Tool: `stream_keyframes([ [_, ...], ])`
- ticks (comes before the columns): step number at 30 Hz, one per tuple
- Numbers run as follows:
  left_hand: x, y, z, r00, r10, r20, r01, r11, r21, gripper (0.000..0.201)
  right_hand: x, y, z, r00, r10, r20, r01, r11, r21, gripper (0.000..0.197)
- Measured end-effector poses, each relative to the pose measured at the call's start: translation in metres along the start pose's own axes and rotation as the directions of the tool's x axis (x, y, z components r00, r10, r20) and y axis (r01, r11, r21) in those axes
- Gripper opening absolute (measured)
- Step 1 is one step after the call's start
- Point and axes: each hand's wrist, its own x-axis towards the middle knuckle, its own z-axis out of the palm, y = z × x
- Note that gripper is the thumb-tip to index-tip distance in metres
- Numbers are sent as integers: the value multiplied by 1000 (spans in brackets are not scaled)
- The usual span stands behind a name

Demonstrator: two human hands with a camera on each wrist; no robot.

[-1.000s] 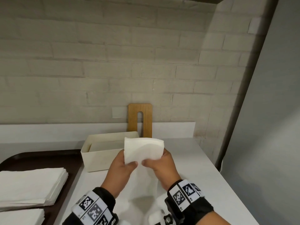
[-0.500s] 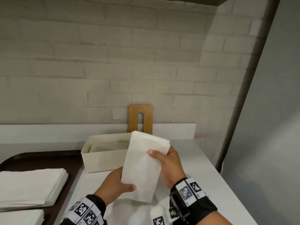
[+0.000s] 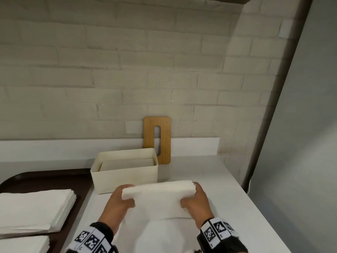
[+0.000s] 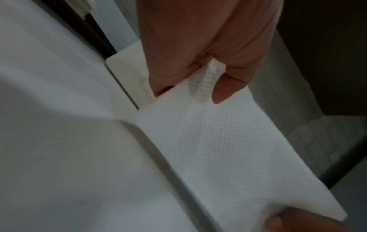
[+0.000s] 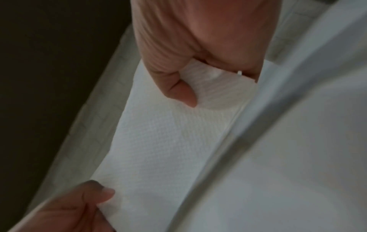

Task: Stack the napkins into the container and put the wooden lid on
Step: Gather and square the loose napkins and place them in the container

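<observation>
A bundle of white napkins [image 3: 158, 196] is held level and crosswise just in front of the cream container [image 3: 125, 178]. My left hand [image 3: 119, 201] grips its left end, thumb on top [image 4: 224, 87]. My right hand [image 3: 196, 199] grips the right end, thumb pressed on the paper [image 5: 184, 92]. The container [image 4: 129, 73] is open and holds napkins lying flat inside. The wooden lid [image 3: 157, 137], with a long slot, leans upright against the wall behind the container.
A dark tray [image 3: 45, 179] at the left carries two more napkin piles [image 3: 34, 205]. The white counter [image 3: 228, 189] ends at the brick wall behind and at a grey panel [image 3: 300, 143] on the right.
The napkin bundle has turned from standing upright to lying crosswise and lower. My hands shifted from its lower edge and side to its two ends.
</observation>
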Motion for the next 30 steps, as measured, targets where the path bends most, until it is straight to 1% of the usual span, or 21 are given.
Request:
stream_keyframes([
  [2,1,-11,-1,1000,-28,6,28,1000,13,62,1,6,1,998,49,-30,-48,998,27,50],
  [3,2,-13,-1,1000,-25,-3,25,999,20,61,1,5,1,997,67,-36,-65,997,41,48],
  [7,0,1,1,998,42,-51,-42,999,7,34,2,-13,-1,1000,24,10,-25,999,33,30],
  [9,0,10,0,997,66,-50,-65,998,7,30,1,-16,-3,999,23,33,-25,999,44,30],
  [11,1,9,-2,999,32,-39,-30,998,53,26,1,-12,-5,998,29,58,-30,999,30,35],
  [13,0,4,-3,999,-38,-35,41,994,103,29,1,-4,-5,996,52,71,-52,999,-6,40],
  [14,-1,2,-3,998,-52,-30,54,993,105,32,1,-1,-5,995,72,70,-71,997,-15,41],
  [16,-2,0,-3,999,-43,-25,45,995,85,36,2,-1,-4,994,85,73,-84,996,-17,40],
  [19,-1,6,-5,1000,-9,-16,9,999,33,31,2,-9,-5,996,48,69,-50,998,28,35],
  [21,2,9,-8,1000,7,-1,-7,999,33,31,2,-14,-7,996,19,87,-25,997,67,35],
  [23,3,7,-11,1000,-17,2,17,999,43,35,2,-13,-7,995,24,100,-31,997,73,41],
  [25,3,-2,-12,998,-57,13,56,996,73,43,1,-6,-5,993,59,101,-64,997,49,50],
  [27,4,-9,-11,997,-79,28,76,993,86,50,0,2,-2,992,86,94,-89,996,30,51],
  [30,4,-2,-10,998,-57,-4,57,996,67,40,0,-3,1,995,81,60,-85,995,53,42],
])
